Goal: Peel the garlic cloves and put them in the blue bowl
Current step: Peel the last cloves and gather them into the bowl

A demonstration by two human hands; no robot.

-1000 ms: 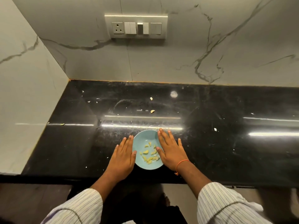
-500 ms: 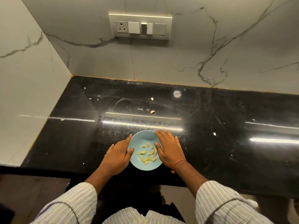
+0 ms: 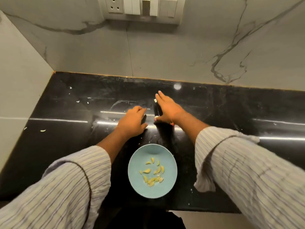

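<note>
Apparently gathering strays: the right hand (image 3: 166, 108), fingers spread, and left hand (image 3: 132, 122), loosely curled and empty, reach past the bowl (image 3: 137, 187). Next, pinch the scrap (image 3: 155, 100).

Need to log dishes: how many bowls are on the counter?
1. The blue bowl sits near the front edge of the black counter, between the two sleeves, with peeled cloves inside. Sleeves may hide more.

Switch panel (image 3: 142, 9) on far wall cut off by top edge; we see only its lower part. Both striped sleeves (image 3: 257, 176) blurred, running out past near and side edges. White bit (image 3: 155, 100) beside right hand (image 3: 166, 108): too small, we cannot tell clove from peel. Left hand (image 3: 132, 123) fingertips smeared; we cannot tell whether they touch countertop (image 3: 231, 113).
</note>
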